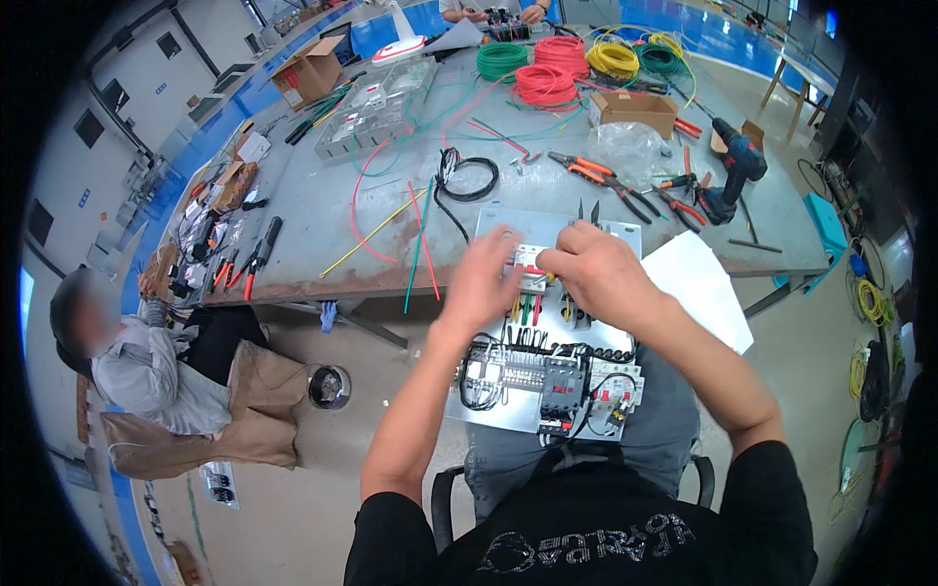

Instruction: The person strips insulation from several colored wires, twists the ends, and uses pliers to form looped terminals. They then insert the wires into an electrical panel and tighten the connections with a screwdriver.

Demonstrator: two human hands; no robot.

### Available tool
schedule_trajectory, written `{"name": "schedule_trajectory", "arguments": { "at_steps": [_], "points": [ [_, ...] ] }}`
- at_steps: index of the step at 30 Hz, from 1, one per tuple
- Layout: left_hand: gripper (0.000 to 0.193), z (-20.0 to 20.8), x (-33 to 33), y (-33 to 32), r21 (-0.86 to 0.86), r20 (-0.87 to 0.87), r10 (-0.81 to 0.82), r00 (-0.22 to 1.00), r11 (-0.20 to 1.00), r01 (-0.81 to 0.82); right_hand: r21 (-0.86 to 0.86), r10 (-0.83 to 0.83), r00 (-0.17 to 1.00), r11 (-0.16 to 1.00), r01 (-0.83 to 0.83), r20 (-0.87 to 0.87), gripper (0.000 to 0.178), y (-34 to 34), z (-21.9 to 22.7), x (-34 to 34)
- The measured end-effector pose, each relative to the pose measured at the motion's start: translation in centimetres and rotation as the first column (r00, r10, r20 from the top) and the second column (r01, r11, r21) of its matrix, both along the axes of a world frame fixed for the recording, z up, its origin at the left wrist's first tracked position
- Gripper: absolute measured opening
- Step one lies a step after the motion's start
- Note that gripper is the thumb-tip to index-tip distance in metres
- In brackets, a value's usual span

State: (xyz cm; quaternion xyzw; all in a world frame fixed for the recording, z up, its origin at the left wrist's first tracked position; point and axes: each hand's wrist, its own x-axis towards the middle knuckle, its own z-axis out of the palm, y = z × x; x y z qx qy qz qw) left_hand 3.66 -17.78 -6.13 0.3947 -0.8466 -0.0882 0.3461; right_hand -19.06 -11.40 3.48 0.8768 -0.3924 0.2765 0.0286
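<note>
A metal mounting plate (510,414) fitted with electrical parts rests on my lap, its far end against the table. My left hand (483,281), smeared by motion, is at the left side of a white circuit breaker (530,260). At the breaker's right side, my right hand (604,272) has its fingers curled together; what they pinch is hidden. Red, green and yellow wires (528,310) come out of the breaker's near side. Two dark pointed tips (587,210) show beyond my right hand. Nearer me sit a dark contactor (562,385), terminal blocks (516,375) and smaller breakers (614,393).
The grey table (293,230) bears coiled wires (545,86), a black cable (474,181), wire strippers (596,174), a cordless drill (735,174) and a parts box (379,103). White paper (705,293) lies at the right. One person (166,376) sits left, another (493,12) works at the far side.
</note>
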Motion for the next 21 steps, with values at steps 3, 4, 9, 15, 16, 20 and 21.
{"name": "schedule_trajectory", "arguments": {
  "at_steps": [3, 4, 9, 15, 16, 20, 21],
  "points": [
    [0.033, -1.6, 6.3, -3.4, 0.053, -0.061, 0.42, 0.905, 0.907, -0.417, -0.027, 0.08, 0.995, 0.996, -0.082, -0.063, 0.027, 0.5, 0.6, 0.3],
    [0.031, -2.1, 8.0, -4.6, 0.031, -0.021, 0.518, 0.855, 0.856, -0.517, -0.037, 0.054, 0.996, 0.998, -0.057, -0.066, 0.027, 0.8, 0.6, 0.1],
    [0.033, -4.3, 11.2, -8.1, 0.086, 0.194, 0.651, 0.734, 0.734, -0.673, 0.011, 0.065, 0.985, 0.998, -0.064, -0.159, 0.035, 1.6, 1.0, -0.3],
    [0.025, -5.9, 11.6, -11.2, 0.201, 0.309, 0.657, 0.687, 0.661, -0.723, -0.183, 0.02, 0.984, 0.983, 0.012, 0.175, 0.031, 1.9, 6.7, -1.2],
    [0.024, -5.9, 11.7, -11.6, 0.189, 0.308, 0.669, 0.676, 0.654, -0.733, -0.173, 0.041, 0.974, 0.985, -0.002, 0.222, 0.027, 1.9, 6.9, -1.4],
    [0.023, -6.0, 12.5, -12.0, 0.21, 0.311, 0.649, 0.695, 0.666, -0.716, 0.228, -0.111, 0.755, 0.972, -0.052, 0.646, 0.014, 2.0, 5.0, -3.9],
    [0.023, -6.5, 13.4, -12.2, 0.216, 0.239, 0.67, 0.703, 0.669, -0.711, 0.307, -0.149, 0.695, 0.946, -0.108, 0.704, 0.015, 2.1, 4.7, -4.5]
  ]
}}
